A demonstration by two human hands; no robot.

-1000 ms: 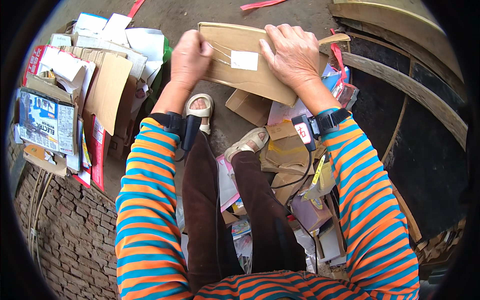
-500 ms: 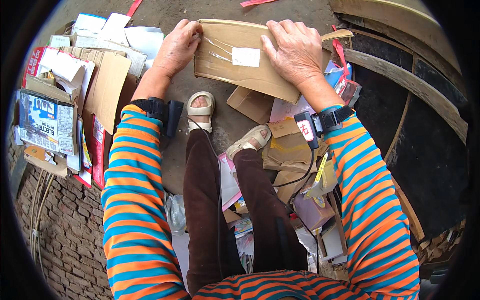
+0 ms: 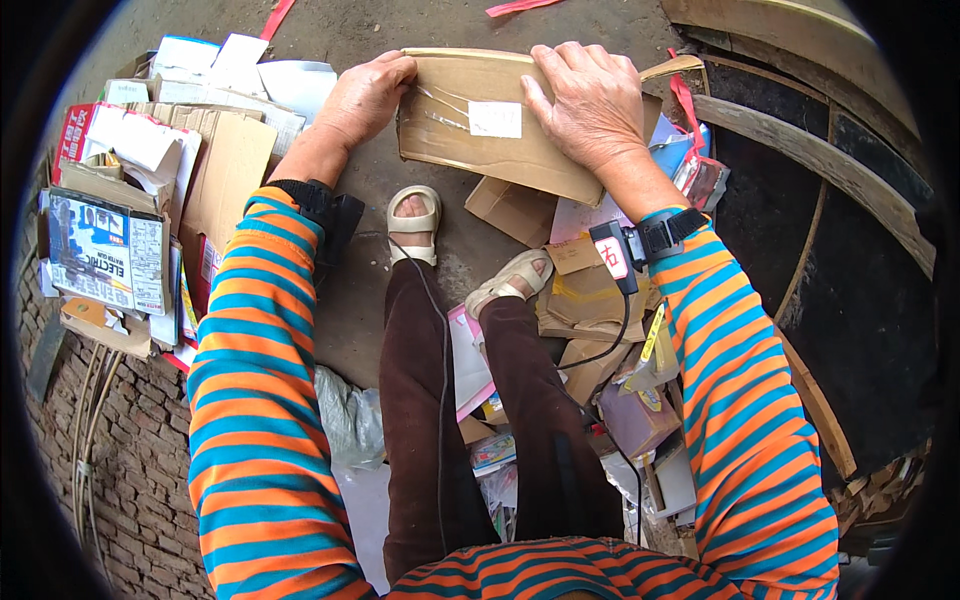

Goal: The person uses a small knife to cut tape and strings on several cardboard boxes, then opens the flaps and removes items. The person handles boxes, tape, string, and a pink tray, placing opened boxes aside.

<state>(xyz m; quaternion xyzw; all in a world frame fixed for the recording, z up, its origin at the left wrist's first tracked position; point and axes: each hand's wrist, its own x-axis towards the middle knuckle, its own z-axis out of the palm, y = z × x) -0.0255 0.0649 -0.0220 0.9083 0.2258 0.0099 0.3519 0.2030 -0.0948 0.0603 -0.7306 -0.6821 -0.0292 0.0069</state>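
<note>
Between my hands is a brown cardboard box [image 3: 460, 150], looking flattened, with a white label and torn tape strips on its face. My left hand [image 3: 365, 95] grips its upper left corner, fingers curled over the edge. On the right, my right hand [image 3: 590, 105] lies over the upper right edge, thumb on the face and fingers over the far side; the fingertips are partly hidden. Below the box's lower edge, another open brown carton [image 3: 510, 210] rests on the ground.
A tall stack of flattened cartons [image 3: 225, 165] stands at the left above a brick surface [image 3: 130, 450]. Scattered boxes [image 3: 590, 300] and a clear plastic bag [image 3: 350, 415] lie around my feet. Curved wooden boards [image 3: 810, 150] edge a black sheet at the right. Cables run from my wrist straps.
The box sits slightly lower and to the right in view, as do the stack and my feet. My left hand has shifted a little along the corner; both hands keep their hold.
</note>
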